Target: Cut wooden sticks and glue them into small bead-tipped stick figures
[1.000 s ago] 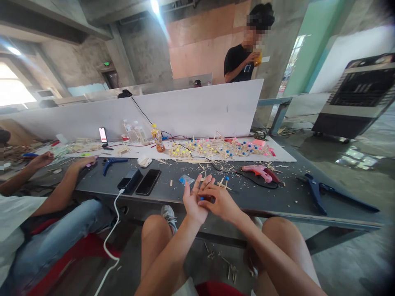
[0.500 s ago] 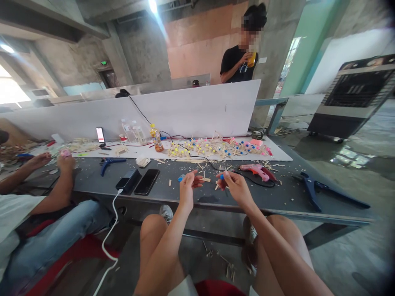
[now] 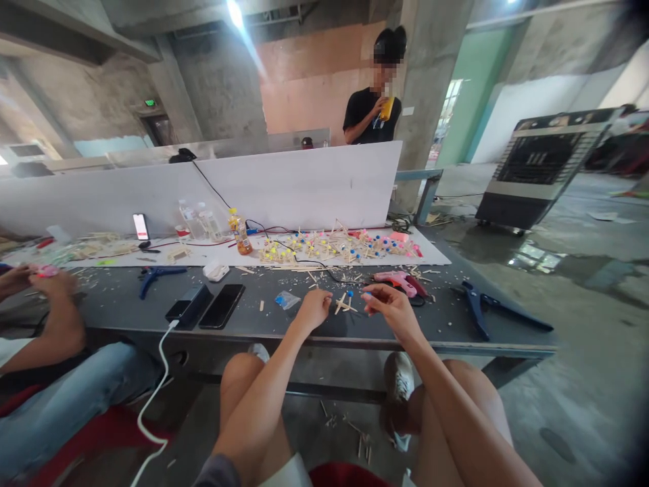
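My left hand point(image 3: 313, 309) hovers over the grey table point(image 3: 446, 328) with its fingers curled in, and whether it holds anything is hidden. My right hand point(image 3: 388, 308) pinches a small blue ball point(image 3: 366, 295) at its fingertips. Between the two hands lies a small wooden stick piece with a blue ball point(image 3: 345, 301) on the table. A pink glue gun point(image 3: 398, 281) rests just beyond my right hand. A small clear plastic bag point(image 3: 286, 299) lies left of my left hand.
Several stick-and-ball models point(image 3: 334, 245) sit on a white sheet at the back. Blue pliers point(image 3: 479, 308) lie at the right, two phones point(image 3: 207, 306) at the left. A person's arms point(image 3: 45, 297) work at the far left; another person point(image 3: 372, 108) stands behind the white partition point(image 3: 284, 186).
My hands separated from a clasp near the table edge and moved forward over the table, the right one now pinching a blue ball. The view shifted right. The person at left raised their hands.
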Available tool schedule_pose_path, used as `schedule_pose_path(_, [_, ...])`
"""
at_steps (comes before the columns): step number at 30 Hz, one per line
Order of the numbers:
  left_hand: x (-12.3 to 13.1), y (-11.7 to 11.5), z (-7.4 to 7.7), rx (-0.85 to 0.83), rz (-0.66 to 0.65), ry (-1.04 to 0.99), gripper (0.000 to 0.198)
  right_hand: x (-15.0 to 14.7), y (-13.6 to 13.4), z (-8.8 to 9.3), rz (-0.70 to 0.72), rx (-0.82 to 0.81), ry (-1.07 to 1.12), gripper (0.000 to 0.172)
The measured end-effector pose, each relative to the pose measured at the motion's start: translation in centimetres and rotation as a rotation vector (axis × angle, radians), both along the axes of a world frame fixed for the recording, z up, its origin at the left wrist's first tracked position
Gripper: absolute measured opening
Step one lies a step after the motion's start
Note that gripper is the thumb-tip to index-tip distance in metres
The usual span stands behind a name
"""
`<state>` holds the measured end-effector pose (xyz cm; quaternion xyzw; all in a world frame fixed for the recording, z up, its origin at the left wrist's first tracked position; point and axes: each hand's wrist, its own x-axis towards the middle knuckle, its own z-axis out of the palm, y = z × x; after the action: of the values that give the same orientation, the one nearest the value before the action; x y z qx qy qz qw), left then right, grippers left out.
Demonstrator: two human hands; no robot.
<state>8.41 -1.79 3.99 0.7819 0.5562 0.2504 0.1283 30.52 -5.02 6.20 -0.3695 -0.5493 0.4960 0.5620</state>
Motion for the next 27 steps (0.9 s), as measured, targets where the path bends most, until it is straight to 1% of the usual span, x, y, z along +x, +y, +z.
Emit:
schedule_pose_path(4, [0.6,0.7,-0.2,-0.028,-0.01,-0.003,0.028,0.7,-0.2,0.0,-0.03,-0.06,0.055,0.045])
schedule_pose_path(6, [0.9,1.0,-0.3,-0.047,-0.017,-0.011,0.023,1.0,-0.2,-0.1,-0.048,-0.082,0.048,0.048])
schedule_pose_path(9, [1.2,1.2,-0.4,-0.071,-0.02,-0.02,0.017,1.5,-0.2,-0.4,-0.058,-0.063,-0.008,0.042])
schedule_pose_path(10, [1.2,1.2,-0.3,-0.078,-0.021,-0.023,0.016,1.7,-0.2,-0.4,-0.059,-0.055,-0.021,0.041])
schedule_pose_path(12, [1.4,1.0,0.0,-0.093,-0.033,-0.048,0.015,2.0,-0.2,-0.6,-0.059,-0.051,-0.02,0.044])
schedule_pose_path(15, [1.6,0.5,0.6,-0.109,-0.03,-0.154,0.016,2.1,0.0,-0.7,-0.066,-0.081,0.009,0.047])
schedule_pose_path(18, [1.5,-0.3,1.2,-0.041,0.029,-0.244,0.019,1.9,0.2,-1.0,-0.083,-0.093,-0.015,0.049])
schedule_pose_path(21, [1.2,-1.0,1.5,0.086,0.055,-0.296,0.023,1.4,0.5,-1.3,-0.087,-0.058,-0.055,0.043])
schedule_pose_path(23, [1.0,-1.3,1.6,0.142,0.071,-0.348,0.023,0.8,0.6,-1.3,-0.073,-0.052,-0.038,0.047])
schedule_pose_path(25, [0.8,-1.7,1.7,0.151,0.095,-0.405,0.02,0.2,0.8,-1.2,-0.068,-0.055,-0.011,0.051])
schedule_pose_path(27, [0.6,-1.9,1.8,0.141,0.113,-0.447,0.021,-0.4,0.9,-1.0,-0.078,-0.062,-0.01,0.049])
